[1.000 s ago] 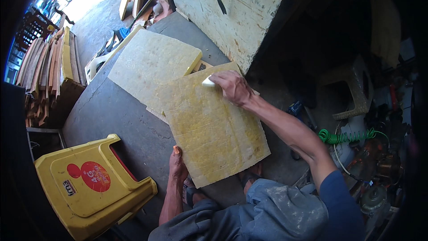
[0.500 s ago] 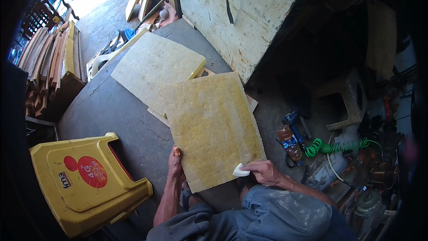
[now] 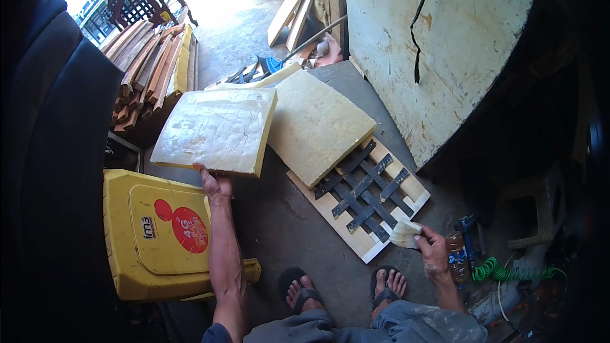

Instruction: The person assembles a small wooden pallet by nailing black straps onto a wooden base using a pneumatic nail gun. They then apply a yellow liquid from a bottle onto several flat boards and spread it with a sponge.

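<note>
My left hand (image 3: 215,184) grips the near edge of a thick foam slab (image 3: 216,130) with a pale, shiny top, holding it up at the left, above the yellow plastic stool. Between thumb and fingers my right hand (image 3: 433,249) pinches a small cream foam piece (image 3: 405,234). That piece is beside the near corner of a wooden frame (image 3: 365,248) woven with black straps (image 3: 365,194). A second yellowish foam slab (image 3: 321,117) lies over the far part of the frame and hides it.
The yellow plastic stool (image 3: 140,235) lies at the left. Wood strips (image 3: 149,57) are stacked beyond it. A scuffed pale panel (image 3: 438,44) stands at the far right. A plastic bottle (image 3: 456,257), a blue tool (image 3: 468,228) and a coiled green hose (image 3: 508,270) are at the right.
The slab in my left hand has moved up and left, away from my lap, uncovering the strapped frame. My right hand has moved right with the foam piece. The view has shifted.
</note>
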